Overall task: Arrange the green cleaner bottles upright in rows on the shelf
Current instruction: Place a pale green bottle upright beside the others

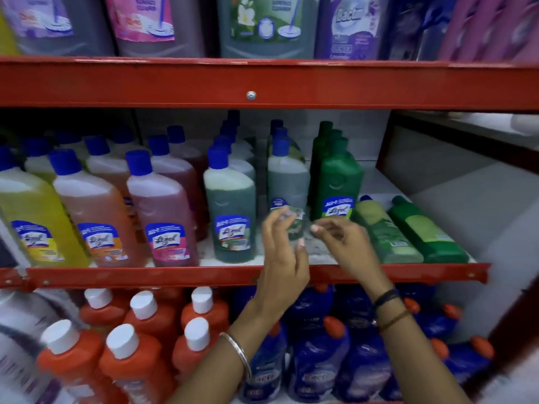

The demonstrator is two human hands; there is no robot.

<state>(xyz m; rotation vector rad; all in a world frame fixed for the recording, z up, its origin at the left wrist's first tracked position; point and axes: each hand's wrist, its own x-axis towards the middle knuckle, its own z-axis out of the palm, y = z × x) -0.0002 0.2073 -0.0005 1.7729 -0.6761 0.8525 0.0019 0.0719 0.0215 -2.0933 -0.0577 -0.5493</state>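
1. Green cleaner bottles (335,176) stand upright in a row toward the middle shelf's (175,277) right end; 2 lying bottles (408,231) rest flat at its front right corner.
2. Left hand (284,243) and right hand (347,243) hover at the front edge, fingers spread, grasping nothing.

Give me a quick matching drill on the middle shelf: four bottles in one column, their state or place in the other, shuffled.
Things:
1. Opaque dark green plastic bottle with green cap
2. Light green plastic bottle with blue cap
3. Yellow liquid bottle with blue cap
4. Pink liquid bottle with blue cap

States:
A. Far left of the shelf, upright
B. Lying on its side, right of the hands
C. Upright, heading a row of green caps
D. Upright, just left of the dark green liquid bottles

Pairs: 1-C, 2-B, 3-A, 4-D
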